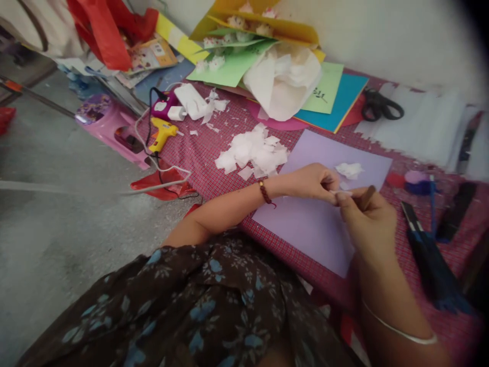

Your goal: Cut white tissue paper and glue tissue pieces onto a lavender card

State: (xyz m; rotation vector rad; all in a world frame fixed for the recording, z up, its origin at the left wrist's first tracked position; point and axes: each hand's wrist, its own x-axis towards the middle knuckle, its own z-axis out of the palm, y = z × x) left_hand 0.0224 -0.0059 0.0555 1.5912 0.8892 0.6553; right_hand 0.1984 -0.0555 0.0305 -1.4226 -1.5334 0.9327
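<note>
Over a purple sheet [305,229], my left hand [315,181] pinches a small white paper piece [342,193] between thumb and fingertips. My right hand [369,219] meets it there, thumb and forefinger closed at the paper's other end. A brown stick-like tool [368,198] juts up from between the right fingers; the rest of it is hidden by the hand. Just beyond my hands, a few white scraps [350,170] lie on the purple sheet. Farther left is a larger heap of white paper pieces [254,150] on the checked tablecloth [206,168].
A yellow glue gun [163,133] and purple power socket [162,106] are at the table's left edge, with trailing cables. Black scissors [381,106] lie at the back right. A dark blue pouch [435,270] is beside my right arm. Coloured sheets [233,63] and a white bag [284,79] stand behind.
</note>
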